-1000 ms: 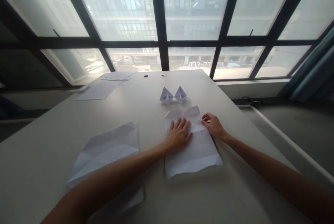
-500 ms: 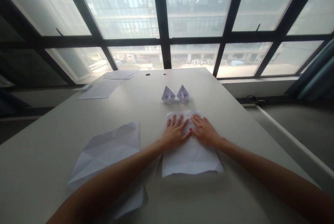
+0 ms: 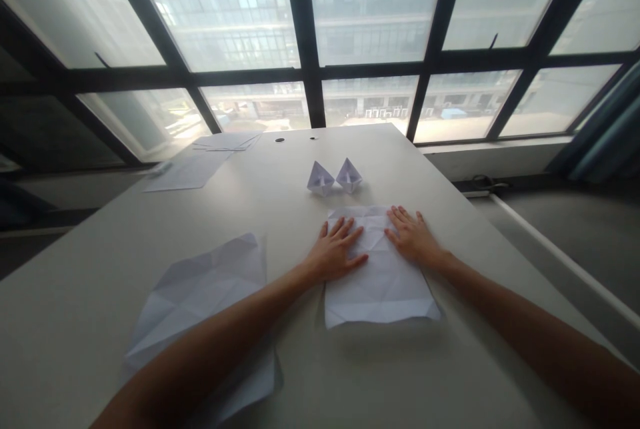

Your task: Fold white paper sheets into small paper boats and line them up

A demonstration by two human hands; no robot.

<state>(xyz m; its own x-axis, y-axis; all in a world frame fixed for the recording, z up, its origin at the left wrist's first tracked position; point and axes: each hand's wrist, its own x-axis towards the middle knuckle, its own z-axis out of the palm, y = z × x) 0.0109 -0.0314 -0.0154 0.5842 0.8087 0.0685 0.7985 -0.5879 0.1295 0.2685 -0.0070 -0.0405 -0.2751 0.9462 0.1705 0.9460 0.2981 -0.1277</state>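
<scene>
"Beneath both hands lies a creased sheet (image 3: 380,295), flat on the white surface (image 3: 287,219). What are they doing with it?"

"Pressing it smooth, I'd judge. The left hand (image 3: 336,254) is palm down with fingers fanned over the left side; the right hand (image 3: 411,237) rests spread at the upper right edge."

"Are they gripping anything?"

"No, they're apart, fingers open, with a strip of paper showing between them."

"And what would the next move call for?"

"If it's more smoothing, even pressure along the creases, I think, with one palm steadying the sheet. The near edge looks wavy."

"How do the arms come in?"

"From the lower corners, angled inward. The left forearm crosses over another creased sheet (image 3: 210,279)."

"Anything beyond the hands?"

"Two folded paper shapes, one on the left (image 3: 320,180), one on the right (image 3: 349,177), side by side just past the fingertips."
</scene>
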